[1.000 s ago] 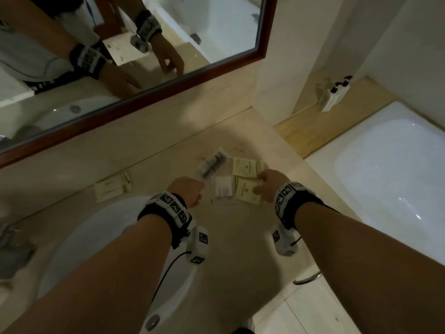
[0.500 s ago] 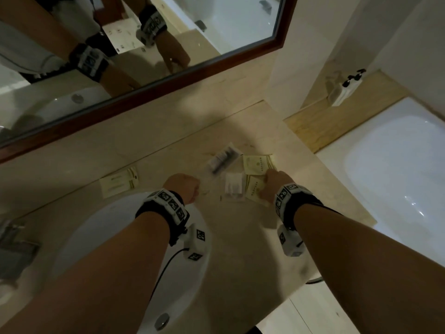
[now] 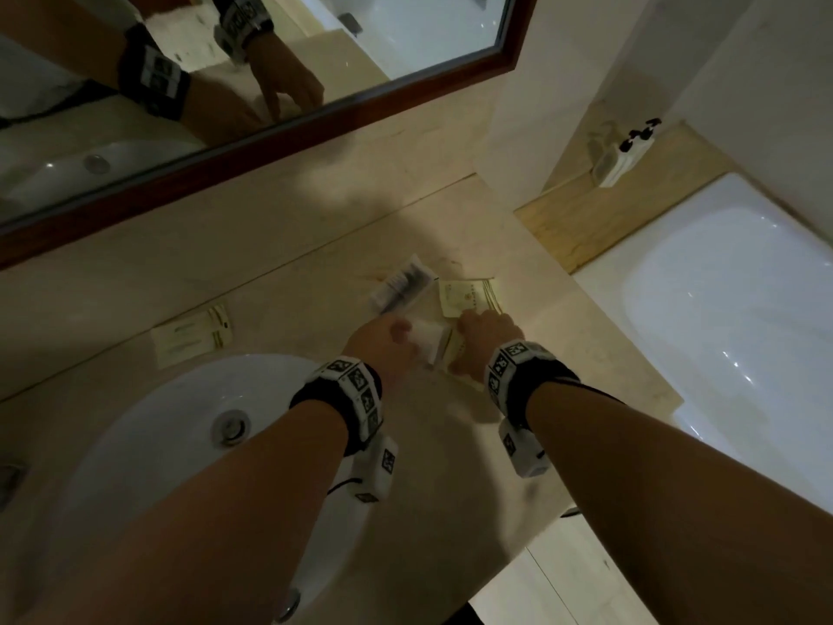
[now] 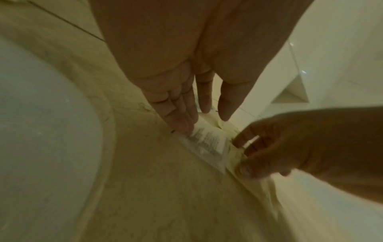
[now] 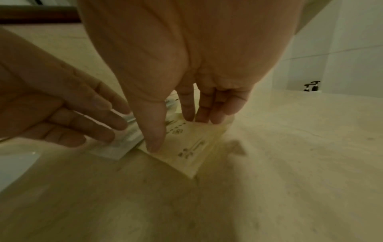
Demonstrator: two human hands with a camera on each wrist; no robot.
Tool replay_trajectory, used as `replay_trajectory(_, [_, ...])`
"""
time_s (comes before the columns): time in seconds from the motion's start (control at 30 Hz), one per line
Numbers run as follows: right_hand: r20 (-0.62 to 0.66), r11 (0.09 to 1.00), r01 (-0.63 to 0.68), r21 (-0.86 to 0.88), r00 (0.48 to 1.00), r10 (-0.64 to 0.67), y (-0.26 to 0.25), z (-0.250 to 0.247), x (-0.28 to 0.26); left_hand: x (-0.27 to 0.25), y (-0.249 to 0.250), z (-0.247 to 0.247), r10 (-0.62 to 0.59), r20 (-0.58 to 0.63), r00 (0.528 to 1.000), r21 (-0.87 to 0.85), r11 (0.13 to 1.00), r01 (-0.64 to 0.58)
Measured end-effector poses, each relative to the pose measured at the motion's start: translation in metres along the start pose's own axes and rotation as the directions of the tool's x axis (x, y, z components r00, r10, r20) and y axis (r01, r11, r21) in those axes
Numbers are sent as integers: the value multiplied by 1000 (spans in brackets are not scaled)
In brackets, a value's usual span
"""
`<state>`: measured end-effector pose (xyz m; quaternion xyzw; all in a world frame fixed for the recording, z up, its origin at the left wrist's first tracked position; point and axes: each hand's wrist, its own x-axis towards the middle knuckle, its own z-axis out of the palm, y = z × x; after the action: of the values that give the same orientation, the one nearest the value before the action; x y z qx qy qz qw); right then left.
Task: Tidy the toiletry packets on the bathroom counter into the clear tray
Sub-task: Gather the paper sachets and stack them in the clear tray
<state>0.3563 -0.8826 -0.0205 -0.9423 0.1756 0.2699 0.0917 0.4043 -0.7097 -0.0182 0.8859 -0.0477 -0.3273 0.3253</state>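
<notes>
On the beige counter (image 3: pixel 450 444) several toiletry packets lie bunched together. My left hand (image 3: pixel 387 342) reaches in with straight fingers (image 4: pixel 182 121) that touch a white packet (image 3: pixel 426 338) (image 4: pixel 207 142). My right hand (image 3: pixel 478 336) pinches a cream packet (image 5: pixel 190 147) between thumb (image 5: pixel 154 140) and fingers, its near corner lifted off the counter. Behind lie a clear comb packet (image 3: pixel 401 286) and another cream packet (image 3: pixel 464 297). A separate cream packet (image 3: pixel 194 336) lies left by the wall. I cannot make out the clear tray.
A white sink basin (image 3: pixel 157 444) is set into the counter left of my hands. A framed mirror (image 3: pixel 270 128) hangs above. A white bathtub (image 3: pixel 721 309) lies right, past the counter's edge, with pump bottles (image 3: pixel 631 151) on its wooden ledge.
My left hand has moved right from a loose fist to straight fingers on the white packet. My right hand has stayed on the cream packet, whose near corner is now raised.
</notes>
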Motion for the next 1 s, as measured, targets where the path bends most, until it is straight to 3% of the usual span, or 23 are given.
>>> replay_trajectory(0.17, [65,994,-67,83,996,62,0,0,5,3,-33,-37,-144,-174,974,-198,974,108])
replay_trajectory(0.37, [28,952,-152,264,988,150,14,-53,22,-6,-81,-98,-308,-399,864,-197,949,247])
replay_trajectory(0.5, [-61,939,-199,282,973,224,7,-84,30,-6,-116,-130,-363,-475,801,-174,932,320])
replay_trajectory(0.67, [-67,930,-162,331,979,194,0,-82,37,-6,-134,-149,-493,-497,714,-258,870,421])
replay_trajectory(0.87, [-24,944,-118,309,991,132,-1,-60,48,3,-137,-147,-466,-527,710,-225,883,412])
replay_trajectory(1.0, [13,994,-93,55,996,92,-7,-53,50,11,-123,-135,-370,-549,749,-269,927,261])
